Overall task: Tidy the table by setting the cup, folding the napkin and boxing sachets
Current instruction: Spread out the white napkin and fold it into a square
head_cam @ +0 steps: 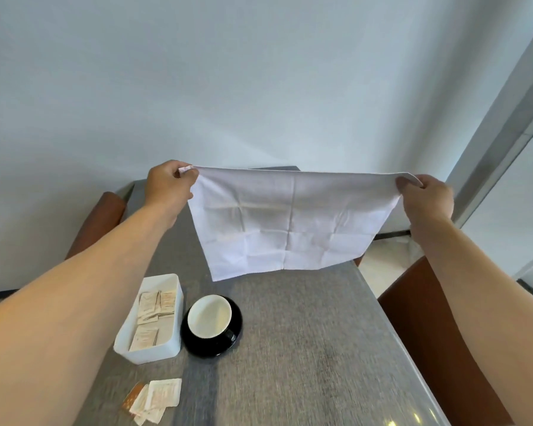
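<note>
White cloth, thin and limp: your left hand (170, 186) and right hand (425, 198) each pinch one top corner of the napkin (290, 222), hanging between them above the counter (305, 333). It probably weighs little; keep hold at the corners.

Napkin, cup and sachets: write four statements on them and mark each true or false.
1. Both hands hold the white napkin spread in the air, the left hand and the right hand each pinching a top corner. True.
2. The cup lies on its side on the bare table. False: it stands upright on a black saucer.
3. Every sachet is in the white box. False: loose sachets lie on the table.
4. The box stands left of the cup. True.
</note>
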